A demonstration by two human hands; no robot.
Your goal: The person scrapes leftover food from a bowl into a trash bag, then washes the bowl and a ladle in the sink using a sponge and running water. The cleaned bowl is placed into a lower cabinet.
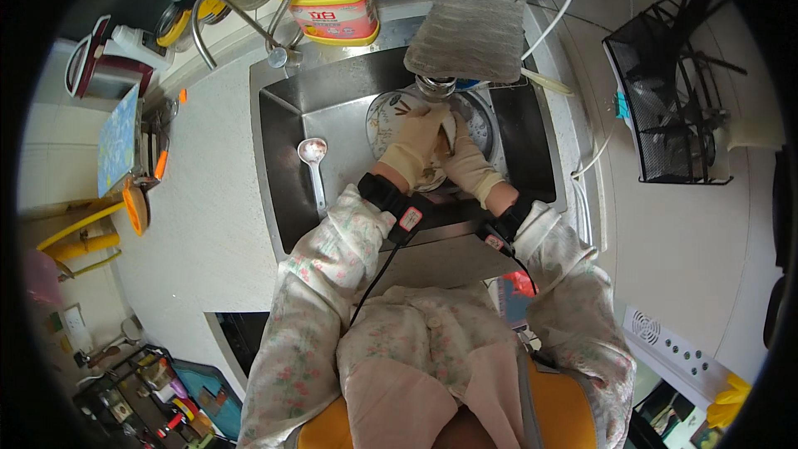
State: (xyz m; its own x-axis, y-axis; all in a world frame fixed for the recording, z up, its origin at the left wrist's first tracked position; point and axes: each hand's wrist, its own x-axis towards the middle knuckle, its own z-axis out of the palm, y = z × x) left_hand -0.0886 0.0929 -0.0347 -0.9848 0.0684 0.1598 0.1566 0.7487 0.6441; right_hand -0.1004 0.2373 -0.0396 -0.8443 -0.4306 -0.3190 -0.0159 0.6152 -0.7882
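My left hand (419,138) and my right hand (466,153), both in cream-coloured gloves, meet over the stainless steel sink (336,112). Between them they grip a small white dish (449,132), seen nearly edge-on; the fingers hide much of it. Beneath the hands lies a white patterned plate (385,113). Part of a round metal basin (489,131) shows on the right, with bubbles in it. On the sink floor to the left rests a white spoon (313,159), with reddish residue in its bowl.
A grey ribbed cloth-like thing (471,19) hangs over the sink's back, above a metal fitting (435,85). Behind the sink stand a yellow detergent jug (330,3) and a curved metal tap (234,6). A knife block (149,143) is left; a black mesh rack (667,106) is right.
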